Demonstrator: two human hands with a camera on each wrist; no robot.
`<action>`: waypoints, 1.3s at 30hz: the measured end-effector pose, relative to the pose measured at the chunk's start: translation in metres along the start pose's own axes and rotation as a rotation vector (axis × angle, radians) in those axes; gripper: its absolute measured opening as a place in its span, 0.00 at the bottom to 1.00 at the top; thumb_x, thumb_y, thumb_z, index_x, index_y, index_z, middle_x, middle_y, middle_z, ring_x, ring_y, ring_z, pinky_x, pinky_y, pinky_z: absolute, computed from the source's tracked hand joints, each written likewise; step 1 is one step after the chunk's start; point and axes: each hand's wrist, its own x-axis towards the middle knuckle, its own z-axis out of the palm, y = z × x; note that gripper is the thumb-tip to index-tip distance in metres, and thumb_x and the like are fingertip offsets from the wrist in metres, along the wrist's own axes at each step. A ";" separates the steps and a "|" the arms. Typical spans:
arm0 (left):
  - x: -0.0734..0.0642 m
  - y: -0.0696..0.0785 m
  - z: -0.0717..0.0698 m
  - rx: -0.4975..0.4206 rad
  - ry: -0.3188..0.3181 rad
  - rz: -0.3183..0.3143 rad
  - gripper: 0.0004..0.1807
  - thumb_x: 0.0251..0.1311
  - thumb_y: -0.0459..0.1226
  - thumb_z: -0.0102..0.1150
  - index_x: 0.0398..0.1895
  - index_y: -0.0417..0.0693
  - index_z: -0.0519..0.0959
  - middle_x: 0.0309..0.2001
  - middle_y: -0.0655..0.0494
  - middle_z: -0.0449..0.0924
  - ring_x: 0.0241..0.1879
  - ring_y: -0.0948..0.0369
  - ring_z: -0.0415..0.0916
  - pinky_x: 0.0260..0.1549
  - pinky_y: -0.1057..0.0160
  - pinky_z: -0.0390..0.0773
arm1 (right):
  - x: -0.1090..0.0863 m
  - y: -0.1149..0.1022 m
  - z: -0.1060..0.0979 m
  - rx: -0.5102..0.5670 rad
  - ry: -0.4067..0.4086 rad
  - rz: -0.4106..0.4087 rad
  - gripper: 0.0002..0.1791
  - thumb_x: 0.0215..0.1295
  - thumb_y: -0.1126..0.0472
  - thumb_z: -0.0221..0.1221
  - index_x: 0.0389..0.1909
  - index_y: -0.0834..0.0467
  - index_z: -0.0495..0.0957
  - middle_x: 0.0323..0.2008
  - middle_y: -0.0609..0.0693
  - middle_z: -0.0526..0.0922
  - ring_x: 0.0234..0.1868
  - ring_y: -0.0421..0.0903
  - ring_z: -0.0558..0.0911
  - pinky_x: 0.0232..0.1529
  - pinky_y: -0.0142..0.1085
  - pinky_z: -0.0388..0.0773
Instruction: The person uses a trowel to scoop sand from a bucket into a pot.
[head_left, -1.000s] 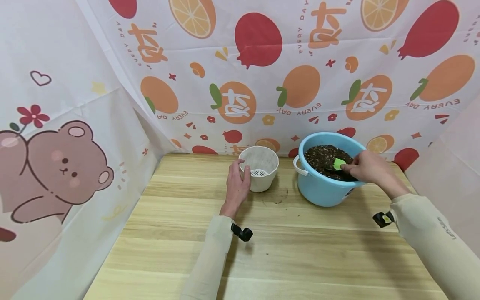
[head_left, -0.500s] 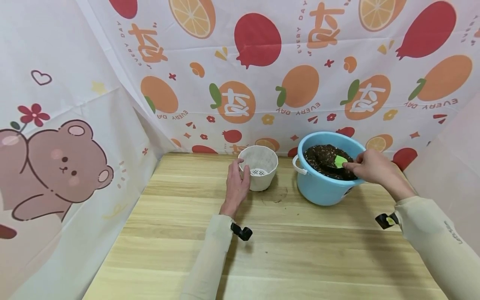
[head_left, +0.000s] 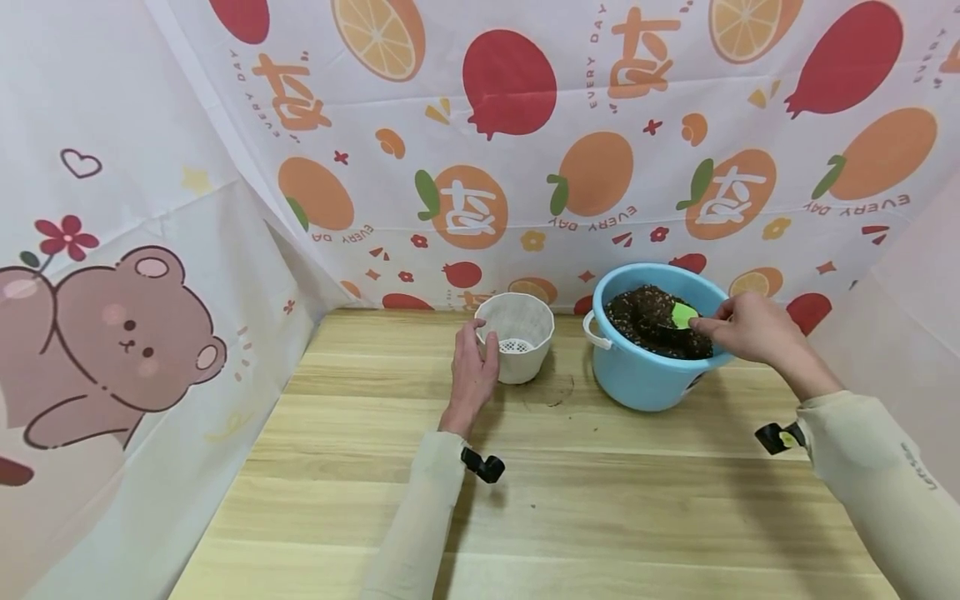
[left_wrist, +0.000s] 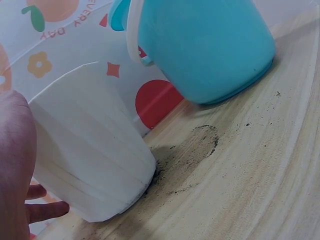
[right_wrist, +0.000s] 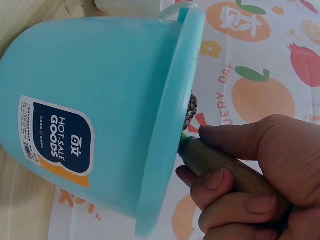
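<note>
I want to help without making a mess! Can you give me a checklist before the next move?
1. Right hand gripping the wooden handle of the green scoop: ok.
2. Left hand at the side of the white pot: ok.
3. Pot upright, with nothing covering its bottom holes: ok, they show bare.
4. Scoop lifted clear of the blue bucket: not ok, it is inside, at the soil.
5. Scoop not too full: cannot tell, the soil around it hides how much it carries.
6. Table clean: not ok, dark crumbs lie beside the pot.
</note>
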 end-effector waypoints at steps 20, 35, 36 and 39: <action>0.001 -0.002 0.003 -0.021 0.015 0.007 0.29 0.77 0.53 0.39 0.70 0.44 0.65 0.49 0.43 0.70 0.43 0.53 0.68 0.38 0.58 0.68 | -0.002 -0.006 -0.009 0.017 0.055 -0.042 0.23 0.66 0.46 0.65 0.30 0.65 0.85 0.18 0.52 0.78 0.21 0.48 0.74 0.22 0.39 0.69; -0.002 -0.001 0.002 -0.052 0.001 -0.009 0.30 0.78 0.55 0.37 0.75 0.49 0.61 0.62 0.38 0.69 0.54 0.49 0.70 0.47 0.50 0.73 | -0.004 -0.026 -0.014 -0.004 0.070 -0.081 0.23 0.65 0.45 0.65 0.24 0.62 0.84 0.12 0.48 0.70 0.18 0.47 0.71 0.19 0.37 0.66; -0.002 -0.001 0.002 -0.054 -0.001 -0.010 0.30 0.78 0.55 0.37 0.75 0.49 0.60 0.65 0.37 0.68 0.56 0.49 0.70 0.50 0.48 0.73 | -0.004 -0.028 -0.014 -0.007 0.071 -0.079 0.23 0.65 0.45 0.65 0.24 0.62 0.84 0.12 0.48 0.70 0.18 0.47 0.71 0.20 0.37 0.65; -0.002 -0.002 0.002 -0.064 -0.004 -0.003 0.31 0.78 0.54 0.36 0.76 0.49 0.59 0.69 0.37 0.66 0.60 0.47 0.70 0.53 0.45 0.73 | -0.003 -0.034 -0.014 -0.016 0.078 -0.081 0.23 0.65 0.44 0.65 0.24 0.61 0.84 0.13 0.48 0.71 0.19 0.48 0.71 0.20 0.37 0.65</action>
